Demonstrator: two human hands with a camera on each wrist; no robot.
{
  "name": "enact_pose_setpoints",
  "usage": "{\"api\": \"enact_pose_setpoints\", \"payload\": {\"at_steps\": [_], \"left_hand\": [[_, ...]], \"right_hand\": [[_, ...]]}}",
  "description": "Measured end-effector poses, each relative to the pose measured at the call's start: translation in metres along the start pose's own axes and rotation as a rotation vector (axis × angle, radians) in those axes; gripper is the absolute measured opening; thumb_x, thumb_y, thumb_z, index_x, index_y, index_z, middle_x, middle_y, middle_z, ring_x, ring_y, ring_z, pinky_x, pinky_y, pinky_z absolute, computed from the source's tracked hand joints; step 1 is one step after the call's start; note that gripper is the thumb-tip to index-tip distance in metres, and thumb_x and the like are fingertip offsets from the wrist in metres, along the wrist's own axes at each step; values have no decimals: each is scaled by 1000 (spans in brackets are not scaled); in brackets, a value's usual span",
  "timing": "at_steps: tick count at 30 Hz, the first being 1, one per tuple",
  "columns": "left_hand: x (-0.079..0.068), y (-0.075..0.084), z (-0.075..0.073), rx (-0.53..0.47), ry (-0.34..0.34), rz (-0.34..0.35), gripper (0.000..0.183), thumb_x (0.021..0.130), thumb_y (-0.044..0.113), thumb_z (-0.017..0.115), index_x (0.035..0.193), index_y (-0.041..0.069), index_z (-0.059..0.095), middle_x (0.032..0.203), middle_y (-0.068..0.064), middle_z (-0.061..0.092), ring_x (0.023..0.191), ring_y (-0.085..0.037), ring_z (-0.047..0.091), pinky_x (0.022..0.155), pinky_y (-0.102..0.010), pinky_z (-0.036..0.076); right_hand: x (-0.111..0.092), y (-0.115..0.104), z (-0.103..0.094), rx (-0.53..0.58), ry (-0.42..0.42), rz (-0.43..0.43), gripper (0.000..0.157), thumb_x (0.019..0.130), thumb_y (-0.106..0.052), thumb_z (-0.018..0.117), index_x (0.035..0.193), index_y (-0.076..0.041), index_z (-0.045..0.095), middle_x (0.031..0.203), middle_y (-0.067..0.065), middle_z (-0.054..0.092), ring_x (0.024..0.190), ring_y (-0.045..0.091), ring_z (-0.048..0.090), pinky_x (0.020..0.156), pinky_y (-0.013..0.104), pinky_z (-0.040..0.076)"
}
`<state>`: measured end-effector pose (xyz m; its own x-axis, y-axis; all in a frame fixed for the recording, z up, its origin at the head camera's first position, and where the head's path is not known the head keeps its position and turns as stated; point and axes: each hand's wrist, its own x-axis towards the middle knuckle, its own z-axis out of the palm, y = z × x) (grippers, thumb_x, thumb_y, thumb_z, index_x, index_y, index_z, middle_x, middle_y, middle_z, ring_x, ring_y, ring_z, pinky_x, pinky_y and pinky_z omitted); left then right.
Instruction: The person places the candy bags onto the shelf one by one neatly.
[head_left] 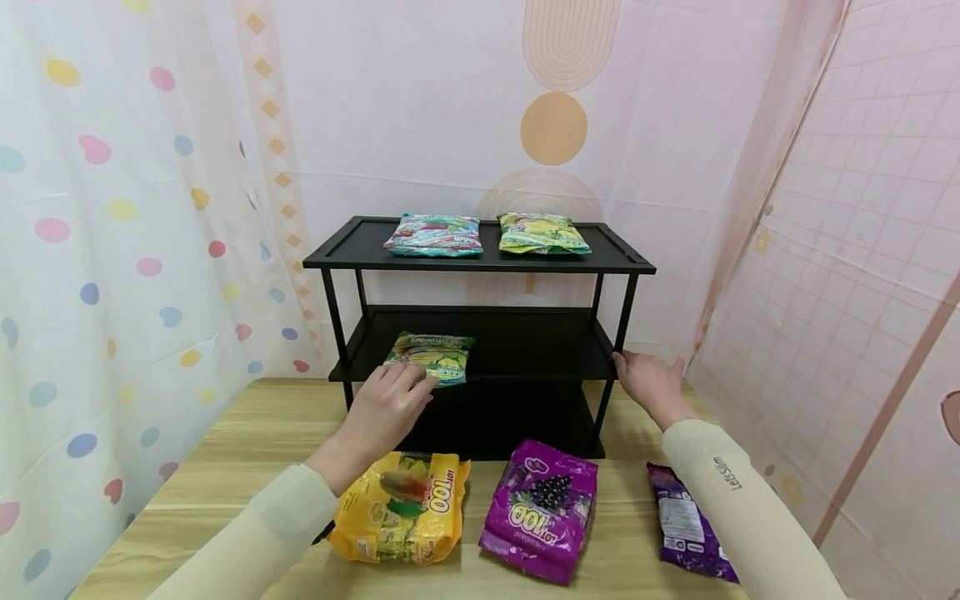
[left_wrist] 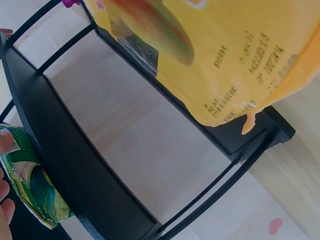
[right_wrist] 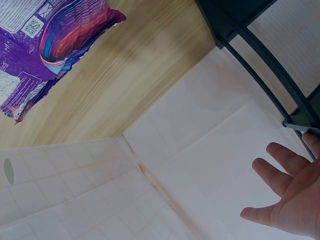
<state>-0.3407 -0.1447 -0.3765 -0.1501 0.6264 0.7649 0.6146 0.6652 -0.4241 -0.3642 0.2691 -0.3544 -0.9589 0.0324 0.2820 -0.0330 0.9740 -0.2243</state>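
Note:
A black three-tier shelf [head_left: 540, 343] stands on the wooden table. On its middle tier, at the left, lies a green candy bag [head_left: 438, 354], its near end at the tier's front edge. My left hand [head_left: 390, 396] grips the bag's near left corner with curled fingers. In the left wrist view the bag [left_wrist: 37, 180] shows at the left edge, fingertips [left_wrist: 5, 190] against it. My right hand [head_left: 648, 379] touches the shelf's right front post at middle-tier height. The right wrist view shows that hand [right_wrist: 295, 187] with its fingers spread and fairly straight.
A blue-and-red bag [head_left: 435, 236] and a yellow-green bag [head_left: 543, 233] lie on the top tier. Before the shelf are a yellow mango bag [head_left: 405, 508], a purple grape bag [head_left: 540, 512] and a dark purple bag [head_left: 686, 525] near my right forearm. Patterned curtains [head_left: 420, 108] surround the table.

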Motion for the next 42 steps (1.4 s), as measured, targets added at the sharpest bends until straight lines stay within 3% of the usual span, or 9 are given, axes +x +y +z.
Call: {"api": "enact_pose_setpoints", "payload": {"at_steps": [9, 25, 33, 42], "left_hand": [[-2, -2, 3, 6, 0, 7, 24, 80, -5, 78, 101, 3, 70, 98, -12, 66, 87, -29, 65, 74, -40, 56], [-3, -3, 9, -2, -4, 27, 28, 79, -8, 77, 105, 0, 71, 101, -14, 67, 88, -30, 65, 76, -39, 57], [-1, -2, 8, 25, -43, 18, 27, 82, -5, 76, 108, 0, 72, 103, -14, 67, 90, -30, 65, 76, -37, 57], [2, -4, 13, 22, -41, 6, 27, 80, -6, 77, 106, 0, 73, 101, -13, 67, 89, -29, 65, 74, -37, 57]], "right_hand": [[-1, 0, -1, -1, -1, -4, 52, 109, -36, 28, 143, -4, 52, 138, 25, 54, 127, 53, 46, 102, 80, 5], [-1, 0, 0, -6, -2, -2, 53, 109, -36, 27, 143, -4, 52, 138, 25, 53, 128, 52, 45, 102, 80, 6], [0, 0, 0, 3, 5, -2, 53, 109, -36, 27, 143, -5, 53, 139, 24, 53, 128, 51, 45, 102, 80, 5], [-1, 0, 0, 2, 8, -2, 53, 109, -36, 27, 142, -4, 53, 138, 24, 54, 128, 52, 46, 103, 79, 5]]}}
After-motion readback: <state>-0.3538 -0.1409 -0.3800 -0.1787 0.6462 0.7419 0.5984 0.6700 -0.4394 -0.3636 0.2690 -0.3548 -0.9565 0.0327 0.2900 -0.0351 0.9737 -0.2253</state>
